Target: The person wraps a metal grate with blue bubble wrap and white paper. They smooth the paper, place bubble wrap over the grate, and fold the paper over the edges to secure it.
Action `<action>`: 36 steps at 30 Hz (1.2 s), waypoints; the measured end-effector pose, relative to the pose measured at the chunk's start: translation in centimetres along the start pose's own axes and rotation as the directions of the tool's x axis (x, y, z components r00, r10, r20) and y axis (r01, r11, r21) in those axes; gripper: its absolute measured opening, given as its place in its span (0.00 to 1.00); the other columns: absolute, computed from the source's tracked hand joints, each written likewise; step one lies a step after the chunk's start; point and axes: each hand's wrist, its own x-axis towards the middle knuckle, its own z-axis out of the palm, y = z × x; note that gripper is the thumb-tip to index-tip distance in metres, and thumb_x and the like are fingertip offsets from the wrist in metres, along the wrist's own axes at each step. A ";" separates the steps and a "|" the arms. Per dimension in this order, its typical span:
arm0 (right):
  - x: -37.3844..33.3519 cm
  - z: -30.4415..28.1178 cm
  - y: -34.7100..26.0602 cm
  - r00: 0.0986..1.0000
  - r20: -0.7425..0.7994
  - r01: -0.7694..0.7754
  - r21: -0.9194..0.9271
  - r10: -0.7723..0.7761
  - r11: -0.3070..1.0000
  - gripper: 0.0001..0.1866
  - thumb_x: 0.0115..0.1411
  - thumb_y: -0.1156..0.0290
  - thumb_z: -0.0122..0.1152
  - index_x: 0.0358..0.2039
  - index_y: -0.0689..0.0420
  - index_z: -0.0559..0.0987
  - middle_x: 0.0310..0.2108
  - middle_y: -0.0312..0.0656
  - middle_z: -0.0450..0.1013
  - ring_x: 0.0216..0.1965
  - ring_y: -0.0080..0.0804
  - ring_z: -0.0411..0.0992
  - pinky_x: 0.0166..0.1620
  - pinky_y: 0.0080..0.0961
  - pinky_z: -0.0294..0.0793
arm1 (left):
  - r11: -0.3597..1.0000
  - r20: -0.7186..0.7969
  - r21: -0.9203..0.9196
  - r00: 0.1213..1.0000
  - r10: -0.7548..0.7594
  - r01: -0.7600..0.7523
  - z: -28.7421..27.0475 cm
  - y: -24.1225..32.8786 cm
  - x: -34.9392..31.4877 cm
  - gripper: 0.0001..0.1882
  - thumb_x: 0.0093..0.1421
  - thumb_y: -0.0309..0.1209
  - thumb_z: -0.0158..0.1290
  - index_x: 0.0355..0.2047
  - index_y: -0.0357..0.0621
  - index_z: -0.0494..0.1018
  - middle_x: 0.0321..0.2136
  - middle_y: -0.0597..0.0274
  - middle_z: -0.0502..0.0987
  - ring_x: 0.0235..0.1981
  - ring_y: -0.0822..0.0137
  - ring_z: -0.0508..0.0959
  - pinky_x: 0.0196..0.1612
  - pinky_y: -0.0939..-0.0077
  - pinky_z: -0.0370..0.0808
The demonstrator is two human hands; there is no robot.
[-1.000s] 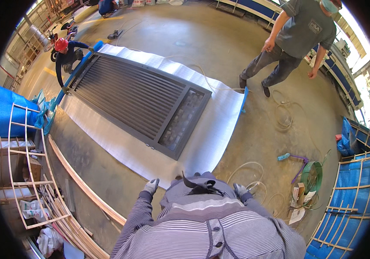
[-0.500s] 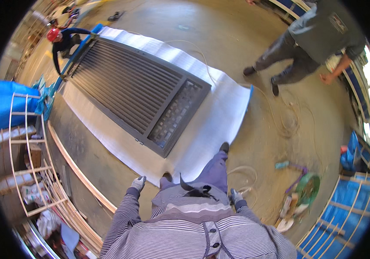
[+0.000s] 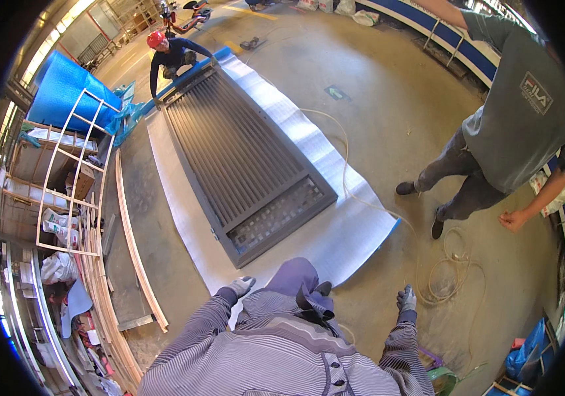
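My left hand, in a grey glove, hangs by my waist near the front edge of a silvery foam sheet. Its fingers are loosely curled with nothing seen in them. Off to my right, my right hand, also gloved, is held in a loose fist over the floor, apart from everything. Ahead on the sheet lies a dark grey slatted metal panel with a patterned section at its near end. A co-worker in a red helmet crouches at the far end, hands at the sheet's blue edge and the panel's end.
Another person in a grey shirt stands at right. A thin pale hose crosses the sheet and coils on the floor. Wooden strips, a white frame and a big blue roll stand or lie at left.
My view has turned and moved nearer the panel. My right hand has swung outward and forward from my side. The person at right now appears closer.
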 end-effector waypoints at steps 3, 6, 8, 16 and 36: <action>2.1 2.0 -2.5 0.997 0.070 0.042 -0.064 -0.037 0.997 0.11 0.67 0.47 0.53 0.38 0.38 0.72 0.18 0.31 0.65 0.14 0.28 0.61 0.15 0.29 0.54 | 0.995 0.054 -0.093 0.998 -0.018 0.023 1.0 4.3 3.7 0.31 0.68 0.56 0.46 0.58 0.44 0.75 0.54 0.49 0.79 0.56 0.53 0.78 0.60 0.62 0.71; 1.9 4.2 -2.4 0.984 0.084 0.177 -0.325 -0.158 0.929 0.16 0.66 0.48 0.55 0.35 0.47 0.77 0.21 0.36 0.73 0.17 0.29 0.68 0.20 0.30 0.64 | 0.985 -0.088 -0.099 0.987 0.134 -0.143 2.7 5.8 8.3 0.29 0.66 0.56 0.46 0.51 0.46 0.80 0.50 0.41 0.80 0.54 0.44 0.78 0.58 0.57 0.73; 1.2 5.7 -2.1 0.975 0.091 0.221 -0.438 -0.202 0.871 0.21 0.66 0.48 0.57 0.30 0.55 0.80 0.22 0.38 0.75 0.21 0.28 0.71 0.26 0.30 0.70 | 0.970 -0.109 0.013 0.964 0.241 -0.241 3.5 6.8 13.0 0.26 0.65 0.52 0.51 0.43 0.40 0.81 0.40 0.48 0.84 0.42 0.56 0.83 0.45 0.61 0.77; 3.2 8.7 -6.8 0.971 0.131 0.225 -0.781 -0.199 0.582 0.28 0.66 0.43 0.53 0.45 0.58 0.81 0.33 0.44 0.81 0.36 0.37 0.78 0.45 0.37 0.75 | 0.927 0.139 -0.357 0.988 -0.068 0.114 4.7 13.6 23.4 0.17 0.62 0.51 0.57 0.35 0.52 0.78 0.23 0.69 0.76 0.20 0.69 0.74 0.24 0.66 0.71; 23.1 6.9 -24.7 0.881 0.440 0.240 -0.734 0.176 0.635 0.20 0.66 0.43 0.53 0.42 0.47 0.76 0.24 0.38 0.73 0.19 0.32 0.68 0.21 0.32 0.63 | 0.792 -0.156 -0.523 0.878 -0.452 0.315 20.9 24.9 2.1 0.29 0.66 0.55 0.49 0.53 0.43 0.77 0.47 0.47 0.82 0.52 0.47 0.80 0.54 0.59 0.75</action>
